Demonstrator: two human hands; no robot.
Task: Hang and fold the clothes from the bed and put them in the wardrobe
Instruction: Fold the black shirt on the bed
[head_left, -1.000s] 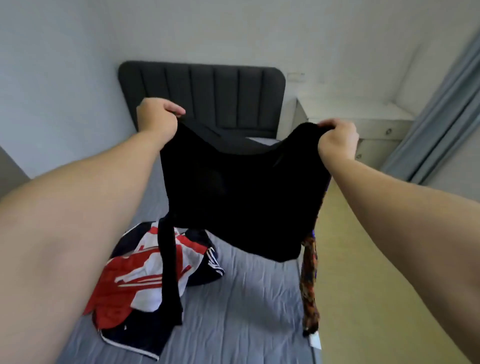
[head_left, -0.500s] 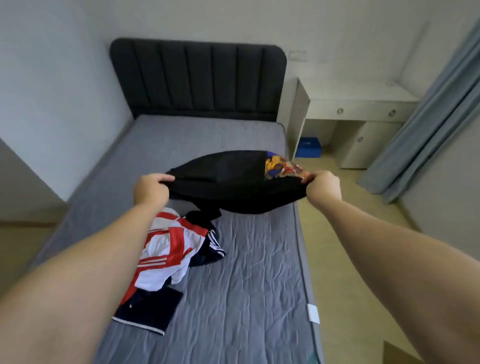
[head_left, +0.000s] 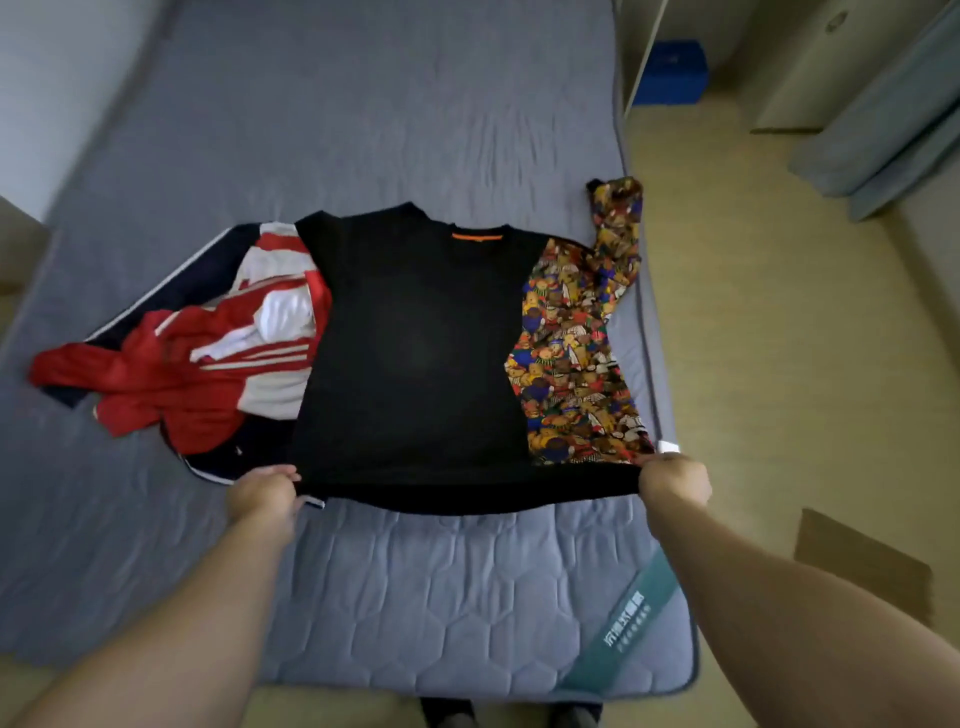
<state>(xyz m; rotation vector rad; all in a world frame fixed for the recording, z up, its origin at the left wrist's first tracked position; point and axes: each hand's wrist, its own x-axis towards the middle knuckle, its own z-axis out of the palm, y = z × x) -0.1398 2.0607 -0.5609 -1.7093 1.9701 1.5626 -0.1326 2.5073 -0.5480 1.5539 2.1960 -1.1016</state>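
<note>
Evenly, left hand (head_left: 262, 491) and right hand (head_left: 675, 478) clench the hem of one black sweater (head_left: 415, 353), overlapping one red jacket (head_left: 208, 364).

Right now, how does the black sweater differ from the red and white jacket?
The black sweater lies spread flat; the red and white jacket is crumpled. The left hand and right hand grip the sweater's hem; the jacket is unheld. Both lie on the bed.
</note>
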